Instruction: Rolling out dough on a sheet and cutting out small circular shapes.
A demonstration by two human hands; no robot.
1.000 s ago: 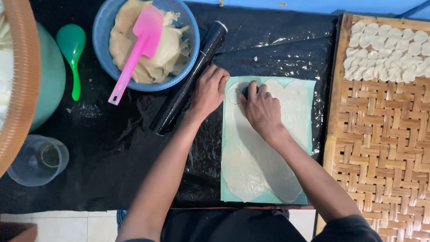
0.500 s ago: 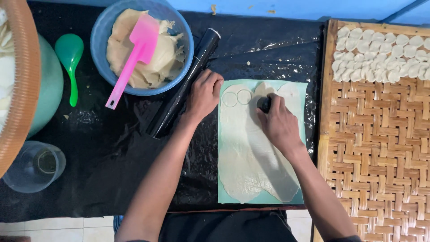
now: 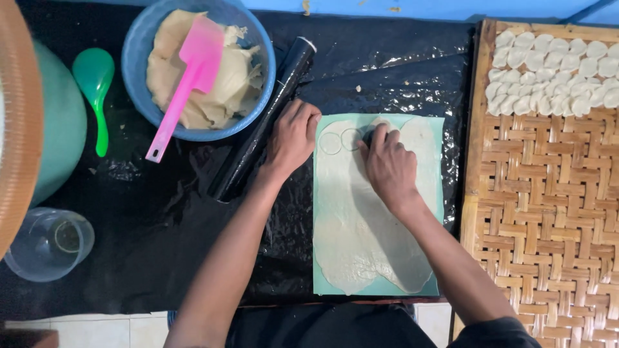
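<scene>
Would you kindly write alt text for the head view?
A right hand presses a small round cutter into a rolled dough sheet on a green mat; the left hand steadies the mat's edge beside a black rolling pin.

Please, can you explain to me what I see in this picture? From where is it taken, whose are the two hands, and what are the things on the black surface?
The picture comes from a camera worn on a person's head, looking straight down at their own bare hands.

The left hand rests flat at the edge of a green mat, beside a black rolling pin. On the mat lies a thin sheet of dough. The right hand presses a small dark round cutter into it; two cut circles show next to it.

A black plastic sheet covers the surface. On it stand a blue bowl of dough with a pink spatula, a green spoon and a clear cup. At the right, a woven tray carries many small dough rounds.
</scene>
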